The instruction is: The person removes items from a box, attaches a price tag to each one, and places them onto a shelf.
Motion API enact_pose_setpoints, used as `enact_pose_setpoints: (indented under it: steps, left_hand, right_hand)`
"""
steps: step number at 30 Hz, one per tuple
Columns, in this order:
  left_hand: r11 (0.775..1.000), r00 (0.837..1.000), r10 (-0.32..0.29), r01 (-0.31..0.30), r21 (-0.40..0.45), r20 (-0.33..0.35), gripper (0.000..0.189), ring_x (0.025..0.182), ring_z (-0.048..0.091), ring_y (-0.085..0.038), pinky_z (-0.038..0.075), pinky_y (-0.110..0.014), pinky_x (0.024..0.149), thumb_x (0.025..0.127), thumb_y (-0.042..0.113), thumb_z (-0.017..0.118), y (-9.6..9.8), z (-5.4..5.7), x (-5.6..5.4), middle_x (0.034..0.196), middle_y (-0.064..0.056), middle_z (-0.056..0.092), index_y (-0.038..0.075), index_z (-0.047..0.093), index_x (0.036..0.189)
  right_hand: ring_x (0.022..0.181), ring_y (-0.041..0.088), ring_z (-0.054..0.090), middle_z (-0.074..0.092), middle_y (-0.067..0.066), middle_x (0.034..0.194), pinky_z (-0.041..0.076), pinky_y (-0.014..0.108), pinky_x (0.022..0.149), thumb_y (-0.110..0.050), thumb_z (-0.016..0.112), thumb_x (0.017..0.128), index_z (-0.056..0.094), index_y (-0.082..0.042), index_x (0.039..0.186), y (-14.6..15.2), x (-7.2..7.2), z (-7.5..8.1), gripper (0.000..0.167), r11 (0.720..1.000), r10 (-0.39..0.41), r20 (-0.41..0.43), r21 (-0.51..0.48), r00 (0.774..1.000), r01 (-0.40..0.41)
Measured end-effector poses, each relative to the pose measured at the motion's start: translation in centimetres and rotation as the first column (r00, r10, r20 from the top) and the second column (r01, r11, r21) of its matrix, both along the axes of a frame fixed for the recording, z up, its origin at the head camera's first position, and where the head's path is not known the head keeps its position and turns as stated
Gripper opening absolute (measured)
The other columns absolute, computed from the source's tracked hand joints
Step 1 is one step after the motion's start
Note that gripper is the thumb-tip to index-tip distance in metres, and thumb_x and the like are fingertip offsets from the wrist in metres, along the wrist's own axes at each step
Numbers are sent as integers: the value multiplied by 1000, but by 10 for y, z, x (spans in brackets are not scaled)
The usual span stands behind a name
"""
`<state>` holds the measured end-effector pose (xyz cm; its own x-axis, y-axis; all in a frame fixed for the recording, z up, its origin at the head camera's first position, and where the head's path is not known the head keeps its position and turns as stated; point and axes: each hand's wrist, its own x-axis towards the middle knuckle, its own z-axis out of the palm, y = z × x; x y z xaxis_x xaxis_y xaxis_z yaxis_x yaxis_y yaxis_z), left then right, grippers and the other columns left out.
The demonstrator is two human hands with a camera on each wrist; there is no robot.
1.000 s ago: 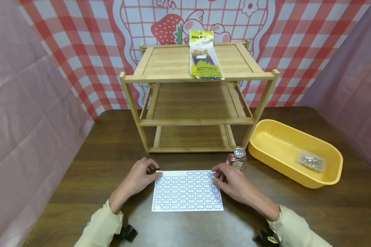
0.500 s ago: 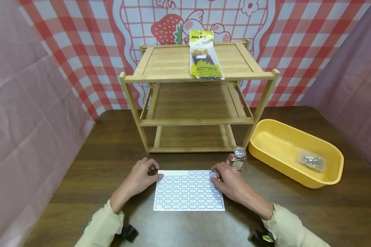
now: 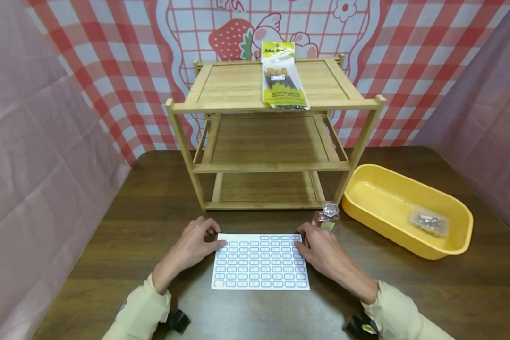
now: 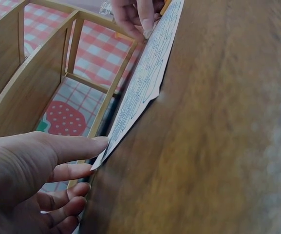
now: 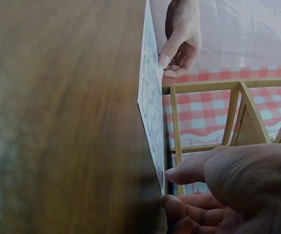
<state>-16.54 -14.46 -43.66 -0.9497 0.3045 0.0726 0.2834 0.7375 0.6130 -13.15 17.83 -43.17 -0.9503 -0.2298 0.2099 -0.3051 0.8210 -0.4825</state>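
Observation:
A white sheet of sticker labels [image 3: 261,262], printed with rows of blue-outlined boxes, lies on the table in the head view. My left hand [image 3: 195,241] pinches its far left corner. In the left wrist view that thumb [image 4: 84,146] is on the printed face and the index finger is under the corner. At the far right corner, my right hand [image 3: 325,248] pinches the sheet between thumb and index finger. The right wrist view has this thumb [image 5: 191,169] against the printed side. Just beyond the right hand stands a small pink glass bottle [image 3: 326,219] with a clear faceted cap, partly hidden.
Behind the sheet stands a three-tier wooden shelf [image 3: 272,167]. A yellow-and-clear packet labelled "Artist Brush" [image 3: 284,78] lies on its top tier. To the right, a yellow basin [image 3: 391,233] contains a small clear box [image 3: 429,222] of silvery bits. Checked cloth [image 3: 127,71] hangs behind.
The sheet has shifted slightly to the right. My right fingertips have moved right, to the sheet's far right corner. The left hand has moved only a little.

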Motion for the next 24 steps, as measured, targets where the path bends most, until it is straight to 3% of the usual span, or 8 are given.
enact_pose_setpoints:
  steps: [15, 24]
  left_hand:
    - [1000, 1000, -1, 0, 22, 14, 23, 90, 51, -23, 42, -41, 83, 87, 14, 85, 1, -2, -1, 94, -5, 58, 7, 66, 97]
    - [1000, 999, -6, 5, 29, 33, 24, 90, 50, -23, 41, -41, 82, 88, 12, 84, 2, -1, -1, 93, -4, 57, 7, 63, 98]
  right_hand:
    - [60, 16, 52, 52, 0, 70, 46, 35, 53, -4, 76, 90, 62, -2, 101, 0, -1, 0, 18, 1000, -8, 51, 9, 999, 7]
    - [77, 40, 69, 68, 17, 87, 57, 52, 64, -6, 75, 91, 59, 1, 107, -2, 0, -2, 24, 997, -24, 6, 69, 1000, 23]
